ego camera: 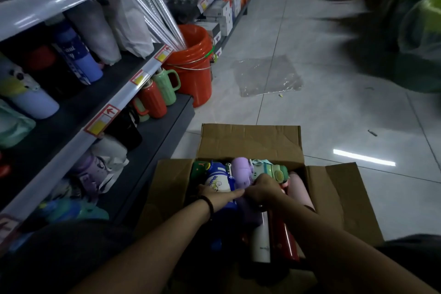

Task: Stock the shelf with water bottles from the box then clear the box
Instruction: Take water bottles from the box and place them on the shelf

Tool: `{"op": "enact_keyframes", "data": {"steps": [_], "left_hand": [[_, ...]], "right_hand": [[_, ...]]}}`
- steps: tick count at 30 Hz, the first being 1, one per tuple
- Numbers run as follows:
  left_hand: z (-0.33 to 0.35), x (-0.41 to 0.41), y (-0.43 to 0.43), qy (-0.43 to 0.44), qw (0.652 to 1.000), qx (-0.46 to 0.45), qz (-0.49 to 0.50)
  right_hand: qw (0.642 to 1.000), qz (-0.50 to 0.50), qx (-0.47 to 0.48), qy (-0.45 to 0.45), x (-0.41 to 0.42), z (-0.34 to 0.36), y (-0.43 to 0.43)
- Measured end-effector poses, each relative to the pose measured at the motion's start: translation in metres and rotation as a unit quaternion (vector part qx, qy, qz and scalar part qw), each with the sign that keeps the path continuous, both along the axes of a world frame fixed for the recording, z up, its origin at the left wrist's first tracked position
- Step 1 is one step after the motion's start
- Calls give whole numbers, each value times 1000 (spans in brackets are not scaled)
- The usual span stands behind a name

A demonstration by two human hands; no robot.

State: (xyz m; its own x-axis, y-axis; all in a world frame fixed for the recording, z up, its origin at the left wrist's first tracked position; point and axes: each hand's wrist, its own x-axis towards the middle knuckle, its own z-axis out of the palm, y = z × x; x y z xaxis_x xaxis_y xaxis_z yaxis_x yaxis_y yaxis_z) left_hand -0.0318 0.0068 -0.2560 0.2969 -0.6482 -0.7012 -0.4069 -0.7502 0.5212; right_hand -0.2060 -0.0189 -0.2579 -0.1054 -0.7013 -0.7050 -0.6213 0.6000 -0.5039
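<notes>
Water bottles [219, 181] of colourful plastic fill the open brown cardboard box [250, 143], so most stocking probably remains; left hand [220, 196] and right hand [263, 190] meet among them, grip unclear.

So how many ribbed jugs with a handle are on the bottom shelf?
2. A green jug stands at the far end of the shelf, beside the orange bucket; a red jug stands next to it, nearer the camera. Others may hide behind the shelf rail.
</notes>
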Motion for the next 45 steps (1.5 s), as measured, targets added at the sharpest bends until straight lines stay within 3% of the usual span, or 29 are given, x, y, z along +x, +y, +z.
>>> {"op": "enact_keyframes", "data": {"steps": [8,15,26,36,45], "left_hand": [[23,5,-2,59,998,-9,22],[51,28,-13,165,983,-54,63],[73,43,5,307,938,-158,38],[120,79,-5,369,903,-220,-15],[180,83,5,332,885,-323,-56]], "right_hand": [[998,-27,-4,-62,-3,4,1],[956,-111,-63,-264,-5,29,-1],[914,-52,-140,-376,8,63,0],[865,-41,-193,-462,21,116,-11],[828,29,-249,-502,23,189,-4]]}}
